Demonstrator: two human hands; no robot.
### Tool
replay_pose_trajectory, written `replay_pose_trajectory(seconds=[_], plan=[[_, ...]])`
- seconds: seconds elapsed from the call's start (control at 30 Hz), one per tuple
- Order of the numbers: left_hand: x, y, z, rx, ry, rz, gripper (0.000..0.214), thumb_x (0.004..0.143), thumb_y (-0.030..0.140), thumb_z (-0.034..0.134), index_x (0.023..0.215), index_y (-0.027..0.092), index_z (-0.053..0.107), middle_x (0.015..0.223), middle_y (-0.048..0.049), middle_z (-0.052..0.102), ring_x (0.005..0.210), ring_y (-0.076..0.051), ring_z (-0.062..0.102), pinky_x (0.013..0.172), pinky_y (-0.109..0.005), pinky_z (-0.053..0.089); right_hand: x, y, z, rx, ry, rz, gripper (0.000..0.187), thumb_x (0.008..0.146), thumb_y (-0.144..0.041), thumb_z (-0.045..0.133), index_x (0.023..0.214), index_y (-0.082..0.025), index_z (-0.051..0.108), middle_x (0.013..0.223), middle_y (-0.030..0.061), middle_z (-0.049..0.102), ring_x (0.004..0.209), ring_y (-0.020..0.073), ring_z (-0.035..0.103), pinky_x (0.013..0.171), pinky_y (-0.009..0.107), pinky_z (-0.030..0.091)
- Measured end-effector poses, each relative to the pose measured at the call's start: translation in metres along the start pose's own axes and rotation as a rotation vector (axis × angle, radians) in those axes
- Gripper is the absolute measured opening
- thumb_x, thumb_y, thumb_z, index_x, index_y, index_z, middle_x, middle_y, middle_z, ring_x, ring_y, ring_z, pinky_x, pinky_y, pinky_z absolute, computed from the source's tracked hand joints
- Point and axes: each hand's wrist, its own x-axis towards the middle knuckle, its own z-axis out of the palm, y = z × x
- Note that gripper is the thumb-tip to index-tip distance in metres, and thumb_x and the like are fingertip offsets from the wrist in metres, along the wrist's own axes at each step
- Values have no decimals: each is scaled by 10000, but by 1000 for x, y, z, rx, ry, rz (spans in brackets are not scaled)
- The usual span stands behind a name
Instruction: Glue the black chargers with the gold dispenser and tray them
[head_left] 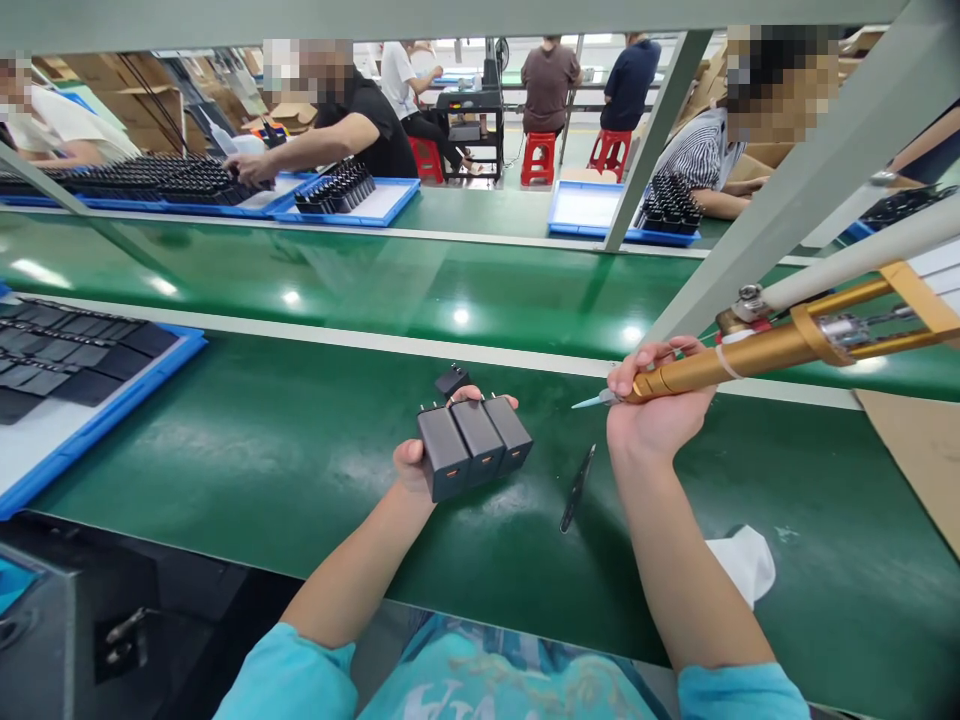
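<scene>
My left hand (412, 468) is wrapped round a row of three black plug-in chargers (477, 443), held side by side above the green bench. Metal prongs stick up at their far edge, and a small orange port shows on each near face. Just behind them lies another black charger (452, 380). My right hand (664, 418) grips a gold-coloured dispensing gun (720, 368). Its thin pale-blue nozzle (594, 400) points left, to the right of the chargers and apart from them. A pair of dark tweezers (577, 490) rests on the bench between my forearms.
On the left, a blue-rimmed tray (105, 420) holds rows of black pieces. A white cloth (746, 562) lies beside my right forearm, and cardboard (919, 440) covers the right edge. Beyond a green conveyor (375, 280), co-workers sit near trays of chargers. A slanted metal post (787, 170) stands right.
</scene>
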Motion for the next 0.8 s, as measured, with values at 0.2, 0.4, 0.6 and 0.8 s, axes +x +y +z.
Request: replay_pose_trajectory(seconds=[0.2,0.4,0.6,0.8], plan=[[0,-1,-3,38,-41,3,734,453,662,697,1050,282,501,1226,-107,512,1029,-330,558,852,-486,446,0,-1,0,-20,5,-1,157,867,-305,308,843,-216,434,618,-40,473,363,91,426,384,217,318],[1,0,-3,87,-16,6,797,407,698,690,1039,269,463,1201,-127,491,1060,-351,538,849,-484,443,1,0,-1,-48,1,-8,149,852,-334,328,844,-224,429,620,-49,471,363,84,420,389,214,321],[1,2,-2,36,-72,2,743,430,643,715,1023,261,482,1164,-128,514,945,-302,571,794,-448,472,1,1,-1,-26,0,-5,144,847,-323,335,839,-219,434,617,-47,476,359,88,425,387,215,314],[1,1,-2,35,-42,-8,767,413,665,717,1025,264,487,1179,-123,520,979,-321,559,822,-469,452,0,0,0,-28,-5,-13,152,839,-346,363,838,-214,437,617,-48,485,360,86,431,383,212,320]])
